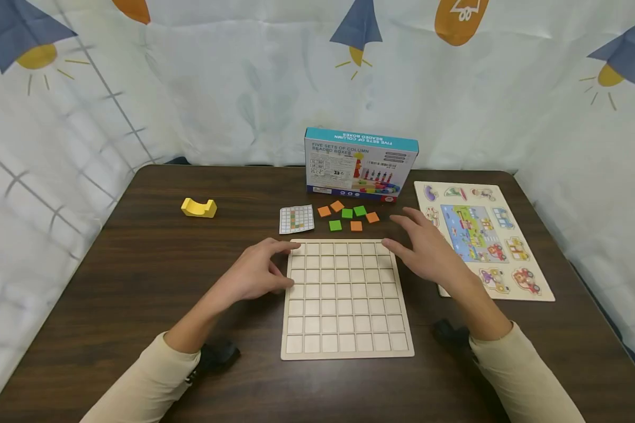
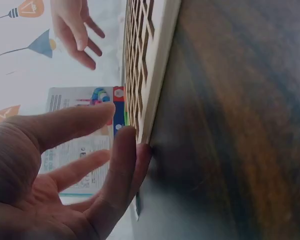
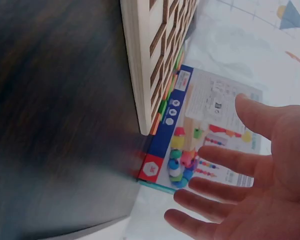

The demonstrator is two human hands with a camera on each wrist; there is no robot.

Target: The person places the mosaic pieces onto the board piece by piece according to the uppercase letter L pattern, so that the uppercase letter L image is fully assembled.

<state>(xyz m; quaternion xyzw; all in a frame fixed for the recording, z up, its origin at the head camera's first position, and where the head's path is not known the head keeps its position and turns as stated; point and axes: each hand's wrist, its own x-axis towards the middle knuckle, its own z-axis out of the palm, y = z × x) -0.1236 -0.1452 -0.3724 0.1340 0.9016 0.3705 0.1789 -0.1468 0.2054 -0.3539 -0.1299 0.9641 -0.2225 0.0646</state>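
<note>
Wooden grid board (image 1: 346, 292), pale, square-celled, flat between loose-fingered left hand (image 1: 256, 272) and outspread right hand (image 1: 427, 248)

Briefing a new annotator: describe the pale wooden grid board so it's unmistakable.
Start at the dark brown wood-grain table; look between the bare left hand and bare right hand. The pale wooden rectangular grid board lies flat there. Unlike the cream, picture-covered puzzle board to its right, it carries only plain square recesses in rows.

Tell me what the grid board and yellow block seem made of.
The grid board looks like matte, unpainted wood: pale tan with a layered-looking edge. The yellow block looks smooth, perhaps painted wood or plastic; its even color leaves that open.
</note>
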